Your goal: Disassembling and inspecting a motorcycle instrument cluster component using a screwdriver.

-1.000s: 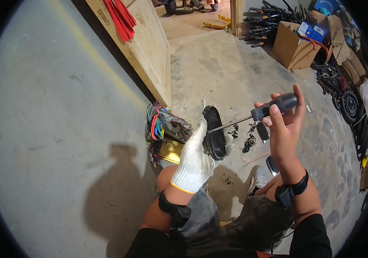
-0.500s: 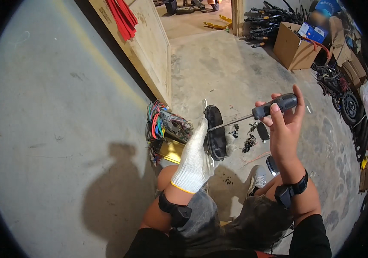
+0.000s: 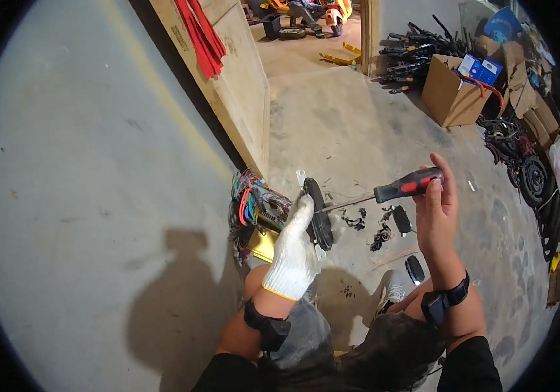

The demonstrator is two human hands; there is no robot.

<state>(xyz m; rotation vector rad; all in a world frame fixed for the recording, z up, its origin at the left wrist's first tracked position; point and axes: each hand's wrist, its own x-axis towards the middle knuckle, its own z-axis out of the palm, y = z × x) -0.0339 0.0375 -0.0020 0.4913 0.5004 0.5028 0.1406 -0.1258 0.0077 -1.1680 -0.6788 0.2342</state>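
Note:
My left hand [image 3: 291,251], in a white knit glove with a yellow cuff edge, grips a black elongated oval housing [image 3: 322,219] from its left side. Pale metal tabs stick out at both ends of the housing. In my bare right hand [image 3: 438,225] is a screwdriver [image 3: 399,187] with a black and red handle, held between thumb and fingers. Its shaft points left, and the tip meets the housing near my left thumb; the exact contact is too small to make out.
Bundled coloured wires [image 3: 248,199] and a gold metal box [image 3: 263,243] lie by the wall, left. Small black parts [image 3: 379,236] and black oval pieces [image 3: 401,221] lie on the floor. A cardboard box [image 3: 453,95] and a wheel [image 3: 533,178] stand right. An open door [image 3: 244,85] is ahead.
The housing has turned more edge-on in my left hand. The screwdriver handle has rotated, showing its red patches, and moved slightly left and lower. The whole view has shifted a little.

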